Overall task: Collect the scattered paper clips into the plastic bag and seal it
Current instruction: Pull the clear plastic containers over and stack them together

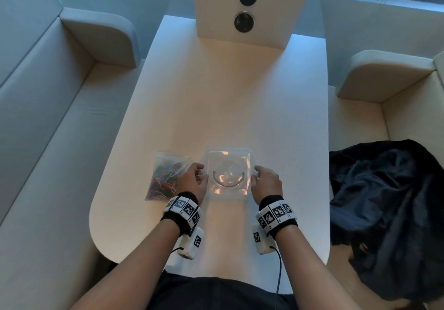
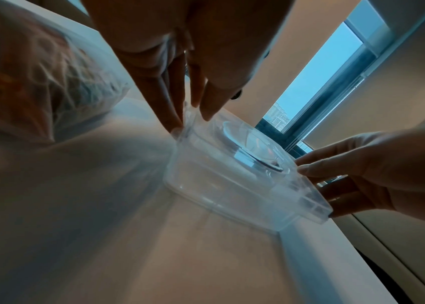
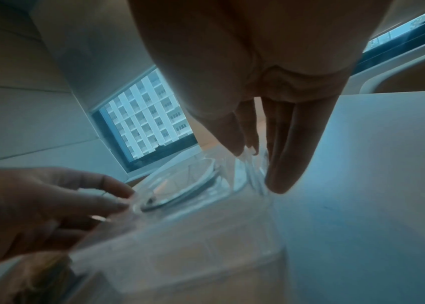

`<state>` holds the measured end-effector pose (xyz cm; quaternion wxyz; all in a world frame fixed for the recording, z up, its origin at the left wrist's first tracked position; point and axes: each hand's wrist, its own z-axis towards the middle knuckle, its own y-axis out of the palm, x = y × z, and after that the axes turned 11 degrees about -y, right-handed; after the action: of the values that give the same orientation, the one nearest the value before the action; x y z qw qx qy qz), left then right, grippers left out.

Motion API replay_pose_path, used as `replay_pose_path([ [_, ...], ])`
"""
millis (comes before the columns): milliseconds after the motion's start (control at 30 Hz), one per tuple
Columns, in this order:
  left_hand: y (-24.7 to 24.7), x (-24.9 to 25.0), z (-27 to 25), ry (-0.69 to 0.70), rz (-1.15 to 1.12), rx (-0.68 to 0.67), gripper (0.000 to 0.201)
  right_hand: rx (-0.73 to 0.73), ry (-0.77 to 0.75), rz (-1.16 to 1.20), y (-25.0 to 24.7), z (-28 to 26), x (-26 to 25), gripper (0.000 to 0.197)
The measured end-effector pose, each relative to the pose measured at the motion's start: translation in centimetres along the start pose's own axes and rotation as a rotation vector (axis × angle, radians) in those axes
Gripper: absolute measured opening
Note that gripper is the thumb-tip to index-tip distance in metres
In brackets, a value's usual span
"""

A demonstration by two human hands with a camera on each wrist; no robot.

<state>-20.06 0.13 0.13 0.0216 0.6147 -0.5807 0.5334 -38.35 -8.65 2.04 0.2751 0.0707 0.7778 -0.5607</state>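
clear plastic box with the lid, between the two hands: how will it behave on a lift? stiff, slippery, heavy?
The clear box looks thin-walled and empty, so probably light. The lid has moulded rims, so likely fairly stiff though may flex. Its glossy surface could slip; left hand and right hand touch opposite edges.

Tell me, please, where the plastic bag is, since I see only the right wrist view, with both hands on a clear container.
Observer: The plastic bag lies flat on the table beside the clear container, on the side of the left hand.
Operator: Thank you. Are the clips inside it?
Observer: Yes, coloured paper clips fill it, and the head view shows none loose on the table.
Operator: Is anything near the right hand?
Observer: Beyond the right hand, a dark garment lies on the seat, off the table.
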Motion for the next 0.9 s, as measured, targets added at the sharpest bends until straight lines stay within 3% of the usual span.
replay_pose_path([
  [333,0.2,0.9,0.2,-0.016,-0.001,-0.043,0.031,0.080,-0.025,0.027,0.7,0.0,1.8,0.036],
  [633,0.4,1.6,0.5,-0.049,0.142,-0.086,0.036,-0.028,-0.073,0.042,0.5,0.5,3.2,0.046],
  [900,0.2,1.8,1.0,-0.100,0.111,-0.149,0.037,-0.007,0.006,0.311,0.4,0.1,3.8,0.044],
])
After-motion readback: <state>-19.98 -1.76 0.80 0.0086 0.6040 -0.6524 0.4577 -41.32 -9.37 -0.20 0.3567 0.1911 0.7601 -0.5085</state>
